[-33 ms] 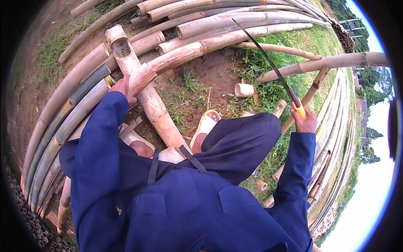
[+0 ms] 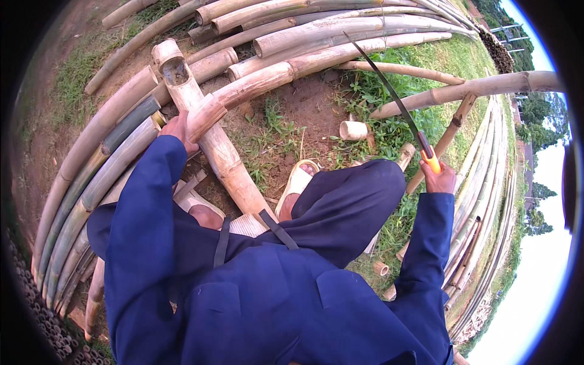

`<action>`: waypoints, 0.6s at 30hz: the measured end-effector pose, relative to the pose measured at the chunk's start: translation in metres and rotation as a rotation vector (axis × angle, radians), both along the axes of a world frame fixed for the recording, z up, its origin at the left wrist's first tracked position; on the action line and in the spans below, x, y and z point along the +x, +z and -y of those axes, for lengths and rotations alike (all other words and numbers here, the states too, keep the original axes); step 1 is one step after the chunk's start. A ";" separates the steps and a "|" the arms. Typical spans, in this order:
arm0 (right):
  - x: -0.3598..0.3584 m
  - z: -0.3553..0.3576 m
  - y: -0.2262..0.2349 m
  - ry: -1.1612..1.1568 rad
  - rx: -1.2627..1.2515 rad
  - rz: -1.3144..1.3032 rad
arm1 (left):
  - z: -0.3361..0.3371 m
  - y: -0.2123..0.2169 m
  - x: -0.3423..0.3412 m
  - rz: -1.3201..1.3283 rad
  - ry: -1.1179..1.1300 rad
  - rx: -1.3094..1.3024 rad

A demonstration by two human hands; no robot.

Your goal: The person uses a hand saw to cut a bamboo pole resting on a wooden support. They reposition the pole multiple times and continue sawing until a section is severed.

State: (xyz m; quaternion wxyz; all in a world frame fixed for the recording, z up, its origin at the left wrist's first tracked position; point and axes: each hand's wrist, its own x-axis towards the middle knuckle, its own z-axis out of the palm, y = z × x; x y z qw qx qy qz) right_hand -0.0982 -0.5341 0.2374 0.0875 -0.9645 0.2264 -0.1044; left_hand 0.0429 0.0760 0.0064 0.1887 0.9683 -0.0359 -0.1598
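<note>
Clearly, the right grip [image 2: 439,177] is wrapped around the orange-and-black handle of a long-bladed tool [image 2: 412,120], which rises from that fist. The dark blade slants up and to the left (its tip shows in front of the upper poles, though I cannot tell how high above them it hangs), so most of the tool lies ahead of the fingers. Well apart on the other side, the left grip [image 2: 178,128] touches the near end of a brown bamboo pole [image 2: 261,85]; part of the hand is hidden behind that end, so how far its fingers close cannot be told. This end of the pole lies across a stout bamboo piece [image 2: 226,159] with an opening cut near its far end.

Between the two hands the ground is reddish bare earth [image 2: 307,112], broken by tufts of grass [image 2: 274,121]. A sandalled foot [image 2: 296,185] rests on it, and a short bamboo offcut [image 2: 353,130] lies farther forward. Just beyond the right hand, a slanted stake [image 2: 459,118] meets a sloping pole [image 2: 474,91]. The place is open air: long bamboo poles [image 2: 91,146] stretch along the left, more lie across the front, and a long pile [image 2: 486,176] flanks the right. Outermost come trees [image 2: 535,112] and a bright sky [image 2: 517,316].
</note>
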 end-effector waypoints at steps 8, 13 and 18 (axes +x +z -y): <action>-0.106 0.006 -0.172 -0.252 0.014 -0.031 | 0.033 0.002 -0.030 0.151 -0.001 0.263; -0.158 -0.035 -0.243 -0.185 0.029 -0.082 | 0.027 0.004 -0.050 0.143 0.003 0.294; -0.183 -0.013 -0.301 -0.096 0.061 -0.484 | 0.011 0.060 -0.045 -0.042 -0.053 0.151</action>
